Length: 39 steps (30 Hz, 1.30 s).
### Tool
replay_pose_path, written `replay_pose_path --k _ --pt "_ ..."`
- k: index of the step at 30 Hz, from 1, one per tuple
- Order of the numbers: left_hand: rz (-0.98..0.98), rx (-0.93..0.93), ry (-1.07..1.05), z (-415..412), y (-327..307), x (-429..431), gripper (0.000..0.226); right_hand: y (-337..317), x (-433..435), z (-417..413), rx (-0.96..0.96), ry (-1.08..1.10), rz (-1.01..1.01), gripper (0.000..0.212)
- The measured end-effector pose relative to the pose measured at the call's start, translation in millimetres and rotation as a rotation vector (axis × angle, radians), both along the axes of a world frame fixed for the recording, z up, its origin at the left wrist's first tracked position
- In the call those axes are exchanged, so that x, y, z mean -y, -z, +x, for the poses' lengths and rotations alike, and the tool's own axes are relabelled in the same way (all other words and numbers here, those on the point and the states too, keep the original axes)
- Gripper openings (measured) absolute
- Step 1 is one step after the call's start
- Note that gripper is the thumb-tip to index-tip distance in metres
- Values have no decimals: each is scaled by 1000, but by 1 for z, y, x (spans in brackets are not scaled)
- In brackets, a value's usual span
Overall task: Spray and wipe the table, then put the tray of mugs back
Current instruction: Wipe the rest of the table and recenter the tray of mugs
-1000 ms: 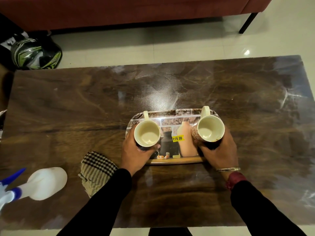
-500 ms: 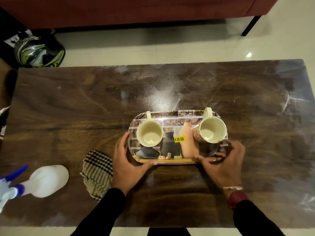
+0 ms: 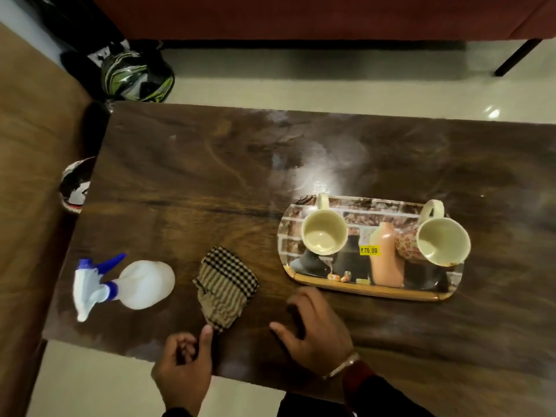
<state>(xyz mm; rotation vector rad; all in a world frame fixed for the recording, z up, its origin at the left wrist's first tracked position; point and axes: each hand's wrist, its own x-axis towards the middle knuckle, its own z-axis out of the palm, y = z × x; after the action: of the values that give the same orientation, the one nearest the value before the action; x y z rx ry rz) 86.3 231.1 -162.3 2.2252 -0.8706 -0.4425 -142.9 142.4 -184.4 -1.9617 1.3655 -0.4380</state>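
The dark brown wooden table [image 3: 186, 182] is filling most of the view, and its shiny top is showing a pale hazy patch behind the tray. The printed tray [image 3: 371, 291] is lying flat on the right part of the table, with its long axis running left to right and slightly down to the right. It is carrying two cream mugs, both upright and empty: the left mug [image 3: 324, 233] and the right mug [image 3: 443, 241], each with the handle pointing away from the person. A yellow price sticker [image 3: 369, 250] is sitting between them on the tray.

The white spray bottle [image 3: 144, 283] is lying on its side at the left, with the blue nozzle pointing left. The checked cloth [image 3: 225, 288] is lying crumpled between the bottle and the tray.

The right hand [image 3: 316, 329] is resting open on the table just in front of the tray, gripping nothing. The left hand [image 3: 183, 367] is loosely curled, the thumb almost touching the cloth corner, holding nothing.
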Motion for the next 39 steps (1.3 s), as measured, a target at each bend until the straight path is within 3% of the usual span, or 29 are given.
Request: replay_pose_path --k 4,6,9,12,15,17,19,21,25,28,31,39 --pt "-108 -30 -311 56 -14 -5 46 -7 13 77 14 -187 -50 61" --pt "-224 20 -302 90 -24 0 59 -6 18 108 13 -230 -21 69" --pt "-226 -8 -158 125 -47 13 93 5 15 138 -99 -241 6 88" --pt "-77 -80 100 152 -68 33 131 12 10 160 -243 -247 -16 106" --pt "50 -40 345 171 -66 60 145 12 11 174 -301 -206 -50 106" --pt "25 -39 445 175 -58 75 134 13 9 180 -326 -192 -49 103" --pt "-66 59 441 170 -52 83 104 16 6 184 -354 -191 -28 99" --pt "-190 259 274 156 -51 83 73 22 4 185 -383 -201 -34 91" --pt "-223 271 176 128 -46 87 62 28 8 183 -405 -222 -79 82" --pt "-196 125 118 131 -31 84 41 30 10 180 -382 -168 -71 87" --pt "-169 -46 78 133 -31 84 47 31 11 178 -377 -122 -45 86" --pt "-114 -173 -45 118 -34 78 44 32 14 170 -411 -189 -83 63"
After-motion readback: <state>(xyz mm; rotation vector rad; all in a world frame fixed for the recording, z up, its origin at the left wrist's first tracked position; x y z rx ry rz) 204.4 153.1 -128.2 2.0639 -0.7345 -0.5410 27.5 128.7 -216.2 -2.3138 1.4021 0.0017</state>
